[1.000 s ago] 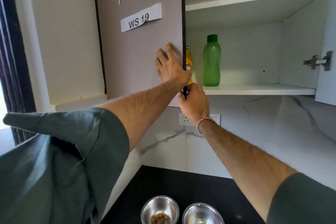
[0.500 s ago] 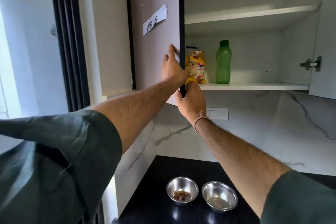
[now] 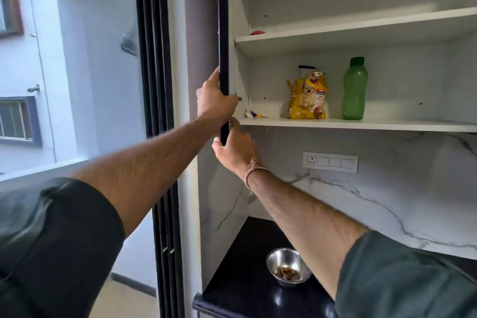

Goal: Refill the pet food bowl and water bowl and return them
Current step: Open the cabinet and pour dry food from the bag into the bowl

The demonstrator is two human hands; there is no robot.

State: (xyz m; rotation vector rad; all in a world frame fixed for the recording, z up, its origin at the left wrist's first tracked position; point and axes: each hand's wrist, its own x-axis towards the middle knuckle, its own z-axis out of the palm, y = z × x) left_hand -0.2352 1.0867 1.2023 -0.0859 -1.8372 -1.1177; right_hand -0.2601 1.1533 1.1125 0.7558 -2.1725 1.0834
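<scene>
I am holding the grey, dark-edged cabinet door wide open, edge-on to my view, with both hands. My left hand is wrapping its fingers round the door's free edge at mid height, and my right hand is taking the bottom corner, thumb on the near face and fingers seeming to pinch from behind, though blur is making that hard to confirm. I judge both hands are there to steady the door and clear the way to the white lower shelf. On it the yellow pet food bag with a printed dog is standing upright near the shelf's front edge, and the green plastic bottle is standing just beside it, apart. Below, the round steel food bowl, holding only a few brown pellets, is sitting on the glossy black desk near its left edge. My right forearm is covering the spot beside it, so I cannot tell where the water bowl is. Refilling is not yet begun; reaching for the bag looks like the next move.
</scene>
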